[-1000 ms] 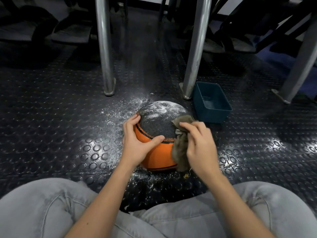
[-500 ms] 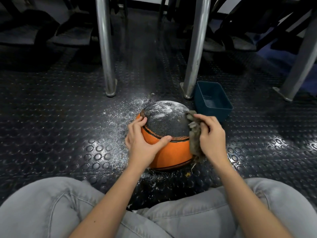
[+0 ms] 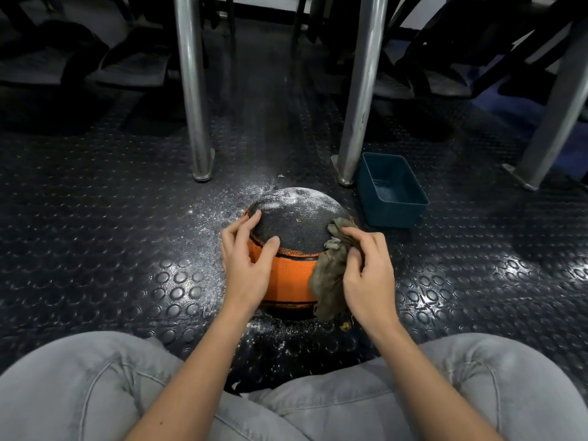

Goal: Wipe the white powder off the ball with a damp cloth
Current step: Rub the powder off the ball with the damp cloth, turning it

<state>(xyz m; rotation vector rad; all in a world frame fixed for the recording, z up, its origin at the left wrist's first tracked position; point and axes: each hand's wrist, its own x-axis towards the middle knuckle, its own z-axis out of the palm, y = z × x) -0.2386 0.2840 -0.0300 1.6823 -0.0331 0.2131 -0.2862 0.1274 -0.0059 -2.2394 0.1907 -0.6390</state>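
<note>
White powder (image 3: pixel 222 202) lies scattered over the studded floor (image 3: pixel 95 218) on the left. My left hand (image 3: pixel 245 262) grips the ball (image 3: pixel 296 224) on its left side, fingers spread and curved round it, thumb lying on the dark top panel. The ball sits on the floor just ahead of my knees, orange below, its dark top dusted white toward the far edge. My right hand (image 3: pixel 369 272) pinches a bunched olive cloth (image 3: pixel 329 281) against the ball's right side, fingers curled over it. Beyond that hand, near the ball, stands a blue tub (image 3: pixel 394 216).
</note>
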